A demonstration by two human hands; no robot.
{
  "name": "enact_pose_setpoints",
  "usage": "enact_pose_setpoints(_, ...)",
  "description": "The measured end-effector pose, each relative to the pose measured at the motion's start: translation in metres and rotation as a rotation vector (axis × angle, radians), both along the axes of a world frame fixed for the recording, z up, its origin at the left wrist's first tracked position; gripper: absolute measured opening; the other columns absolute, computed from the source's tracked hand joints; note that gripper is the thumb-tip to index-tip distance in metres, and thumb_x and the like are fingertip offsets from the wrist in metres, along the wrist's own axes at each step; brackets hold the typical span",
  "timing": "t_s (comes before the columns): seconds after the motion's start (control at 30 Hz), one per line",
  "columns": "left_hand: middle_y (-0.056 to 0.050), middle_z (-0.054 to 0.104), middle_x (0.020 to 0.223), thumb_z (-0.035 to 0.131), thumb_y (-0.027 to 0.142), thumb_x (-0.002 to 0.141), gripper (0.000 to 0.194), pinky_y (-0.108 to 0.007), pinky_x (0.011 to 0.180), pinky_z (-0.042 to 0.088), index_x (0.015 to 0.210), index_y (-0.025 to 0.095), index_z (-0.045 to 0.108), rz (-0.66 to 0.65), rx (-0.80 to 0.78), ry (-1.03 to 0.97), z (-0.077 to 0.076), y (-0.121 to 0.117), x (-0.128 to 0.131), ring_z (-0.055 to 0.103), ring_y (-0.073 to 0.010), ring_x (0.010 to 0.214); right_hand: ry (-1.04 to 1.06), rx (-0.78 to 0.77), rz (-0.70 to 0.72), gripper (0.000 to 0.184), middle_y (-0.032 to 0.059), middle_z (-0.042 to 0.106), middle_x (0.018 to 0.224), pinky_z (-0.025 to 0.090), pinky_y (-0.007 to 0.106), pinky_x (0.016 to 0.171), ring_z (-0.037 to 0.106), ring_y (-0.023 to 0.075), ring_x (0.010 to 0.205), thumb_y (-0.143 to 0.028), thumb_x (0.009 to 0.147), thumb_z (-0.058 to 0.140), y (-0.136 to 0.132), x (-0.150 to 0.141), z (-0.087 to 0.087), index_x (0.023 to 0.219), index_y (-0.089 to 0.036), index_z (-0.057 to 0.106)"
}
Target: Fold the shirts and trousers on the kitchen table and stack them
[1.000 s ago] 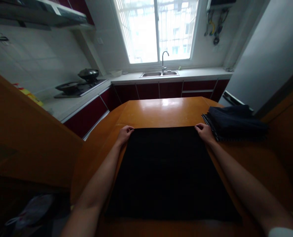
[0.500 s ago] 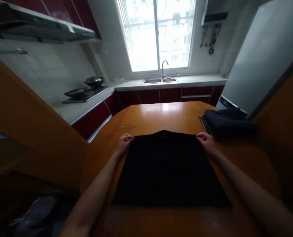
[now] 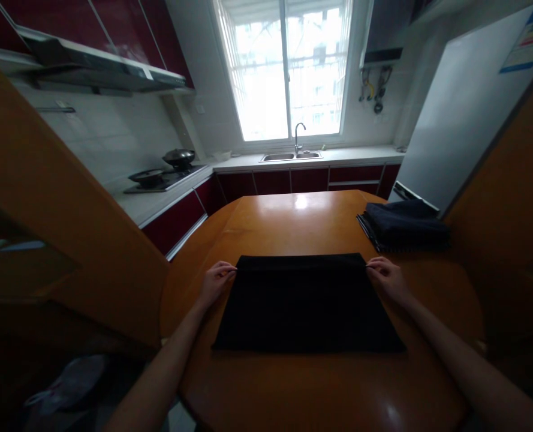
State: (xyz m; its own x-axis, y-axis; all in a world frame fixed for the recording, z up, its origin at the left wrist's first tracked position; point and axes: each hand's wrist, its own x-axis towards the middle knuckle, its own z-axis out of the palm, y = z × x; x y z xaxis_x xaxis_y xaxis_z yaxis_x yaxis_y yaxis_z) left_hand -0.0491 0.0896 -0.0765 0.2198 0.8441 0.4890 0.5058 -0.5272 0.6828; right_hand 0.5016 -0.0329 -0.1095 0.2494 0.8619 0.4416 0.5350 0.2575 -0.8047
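A black cloth [image 3: 309, 309] lies flat on the wooden table [image 3: 293, 231], its far edge straight and its near edge wider in view. At the cloth's left side, close to the far corner, my left hand [image 3: 216, 281] pinches the edge between thumb and fingers. My right hand [image 3: 388, 277] pinches the opposite side at about the same height. A faint crease runs across the cloth between the two hands. Beyond my right hand sits a stack of folded dark cloth [image 3: 401, 225], navy on top, with a fringed or toothed lower edge.
Past the table runs a white counter with a sink [image 3: 291, 156] under the window. A stove with a lidded pan [image 3: 178, 158] and a second pan [image 3: 147, 177] stands at left. A fridge [image 3: 450, 108] is at right. A wooden panel [image 3: 90, 192] rises at near left.
Both hands have come nearer, down the cloth's sides. The cloth's far edge, bulged upward half a second ago, now lies straight beyond the hands. The camera view has tilted up.
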Motion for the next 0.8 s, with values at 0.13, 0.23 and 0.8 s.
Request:
enact_pose_setpoints(0.13,-0.005,0.069,0.089,0.071,0.047,0.085,0.025,-0.028,0.072,0.052,0.084,0.024,0.08,-0.013,0.005,0.003,-0.001,-0.028,-0.005,0.066,-0.0182,0.082,-0.004,0.003,0.01,0.039,0.0092,0.069,0.093,0.052,0.035,0.067,0.066,0.0239,0.082,-0.06,0.08,0.071,-0.021,-0.001,-0.001,0.08,-0.022,0.078)
enact_pose_setpoints(0.23,-0.006,0.069,0.089,0.071,0.048,0.086,0.025,-0.03,0.076,0.054,0.084,0.026,0.08,-0.022,0.021,0.025,-0.002,-0.05,-0.011,0.066,-0.0196,0.084,-0.028,0.005,0.035,0.038,0.0092,0.068,0.094,0.055,0.037,0.074,0.066,0.0257,0.089,-0.061,0.081,0.07,-0.041,-0.003,0.0,0.081,-0.024,0.08)
enact_pose_setpoints(0.8,-0.003,0.067,0.087,0.073,0.047,0.083,0.023,-0.031,0.074,0.054,0.081,0.025,0.078,0.128,0.155,-0.104,0.031,-0.071,-0.003,0.065,-0.0192,0.083,-0.054,0.117,-0.044,0.032,0.0085,0.068,0.1,0.056,0.042,0.086,0.066,0.0267,0.094,-0.059,0.084,0.068,-0.06,-0.006,0.029,0.085,-0.029,0.08)
